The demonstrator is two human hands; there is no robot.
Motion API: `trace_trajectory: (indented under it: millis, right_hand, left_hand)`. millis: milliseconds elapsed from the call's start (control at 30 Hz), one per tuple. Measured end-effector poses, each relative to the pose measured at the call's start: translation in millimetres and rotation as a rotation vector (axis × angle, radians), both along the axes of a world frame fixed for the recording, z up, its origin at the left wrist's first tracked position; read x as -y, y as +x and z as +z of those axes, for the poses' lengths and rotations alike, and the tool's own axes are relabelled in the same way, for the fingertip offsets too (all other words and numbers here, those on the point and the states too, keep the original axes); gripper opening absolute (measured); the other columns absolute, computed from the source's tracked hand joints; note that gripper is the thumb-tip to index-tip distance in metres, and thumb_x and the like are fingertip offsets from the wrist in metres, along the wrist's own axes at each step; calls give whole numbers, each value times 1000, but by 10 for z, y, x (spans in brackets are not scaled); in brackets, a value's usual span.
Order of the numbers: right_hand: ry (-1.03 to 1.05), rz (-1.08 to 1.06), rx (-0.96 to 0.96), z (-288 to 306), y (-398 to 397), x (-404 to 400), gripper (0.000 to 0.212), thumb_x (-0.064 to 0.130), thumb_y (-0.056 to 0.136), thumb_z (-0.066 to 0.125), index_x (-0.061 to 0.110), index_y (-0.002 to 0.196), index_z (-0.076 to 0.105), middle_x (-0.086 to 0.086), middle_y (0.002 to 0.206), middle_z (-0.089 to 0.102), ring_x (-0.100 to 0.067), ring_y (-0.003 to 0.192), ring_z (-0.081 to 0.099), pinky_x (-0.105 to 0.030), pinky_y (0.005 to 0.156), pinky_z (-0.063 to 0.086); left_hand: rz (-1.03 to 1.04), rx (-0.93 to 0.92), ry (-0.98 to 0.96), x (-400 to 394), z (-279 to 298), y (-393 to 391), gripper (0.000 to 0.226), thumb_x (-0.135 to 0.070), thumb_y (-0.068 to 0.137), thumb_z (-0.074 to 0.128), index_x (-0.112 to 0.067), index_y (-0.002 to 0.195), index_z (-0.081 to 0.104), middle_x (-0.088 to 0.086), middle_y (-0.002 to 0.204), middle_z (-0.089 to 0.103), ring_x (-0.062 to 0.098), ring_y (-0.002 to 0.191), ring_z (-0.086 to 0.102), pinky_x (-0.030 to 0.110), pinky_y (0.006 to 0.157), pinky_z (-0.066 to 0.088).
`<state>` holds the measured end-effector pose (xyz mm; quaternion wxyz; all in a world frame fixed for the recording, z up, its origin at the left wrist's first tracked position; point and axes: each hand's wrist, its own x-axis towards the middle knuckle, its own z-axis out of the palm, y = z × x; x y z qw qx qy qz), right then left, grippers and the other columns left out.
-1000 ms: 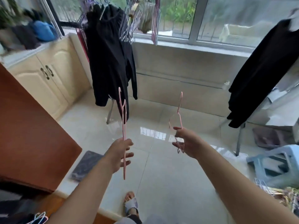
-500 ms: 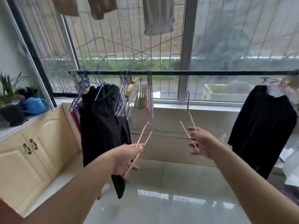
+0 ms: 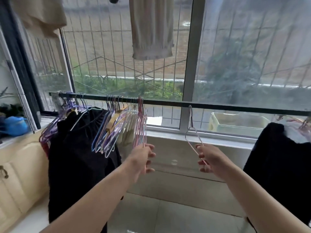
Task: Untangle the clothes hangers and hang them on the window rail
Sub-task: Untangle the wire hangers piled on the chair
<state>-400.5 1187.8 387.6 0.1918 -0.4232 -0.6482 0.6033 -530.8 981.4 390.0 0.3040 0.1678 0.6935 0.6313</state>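
**Two pink hangers at the rail, one in each hand**

At nine o'clock in your view sits a blue watering can [image 3: 14, 126] on the worktop [image 3: 10, 142] over the cream cabinet doors [image 3: 15, 179]. Just to its right a black garment [image 3: 79, 158] hangs from the dark window rail [image 3: 168, 103], which runs across the window from ten o'clock to three o'clock. Beside the garment, a crowded bunch of hangers [image 3: 114, 125] in purple, blue, wood and white already hangs on the rail.

Your left hand [image 3: 143, 159] reaches up at the right edge of that bunch. Its grip is clenched round the lower part of a pink hanger [image 3: 141, 121], fingers curled about the wire, and the hanger's hook sits up at the rail against the last of the bunch; whether it is fully over the rail you cannot tell.

Above, near twelve o'clock, a pale cloth [image 3: 151, 31] hangs in front of the window.

Your right hand [image 3: 210, 159] is at about four o'clock from the left one, well apart from it. Its grip pinches the sloping arm of a second pink hanger [image 3: 193, 132], and this hanger's hook touches the rail just right of the white window post [image 3: 190, 64]. The hanger tilts, its lower arm running down into your fingers.

At three o'clock another black garment [image 3: 282, 165] hangs from the rail's far end.
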Motion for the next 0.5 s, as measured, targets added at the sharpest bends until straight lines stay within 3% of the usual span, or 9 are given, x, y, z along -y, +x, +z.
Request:
trace_trajectory:
  millis: [200,367,500]
  right_hand:
    - [-87,75,5,-96,-108,-163,15,19,104,46,19,104,61,-6,82,47,-22,66,46,-35,62,44]
    - [-134,107,5,-132,-161,-241,15,19,104,45,18,106,60,-5,80,43,-19,62,46,-35,59,45]
    - [-149,127,24,-134,-224,-292,16,20,104,44,19,106,60,-5,80,43,-19,60,45,-34,59,44]
  left_hand:
    - [11,-127,-51,-423,139,-347,28,-18,99,39,-20,118,59,10,107,64,24,89,55,35,66,53]
    - [7,-101,-67,-748,301,-692,29,-24,100,40,-16,122,58,12,102,60,28,89,54,37,69,52]
    - [-7,-86,-193,-881,224,-889,30,-32,102,43,-10,119,55,14,104,59,27,84,57,36,64,56]
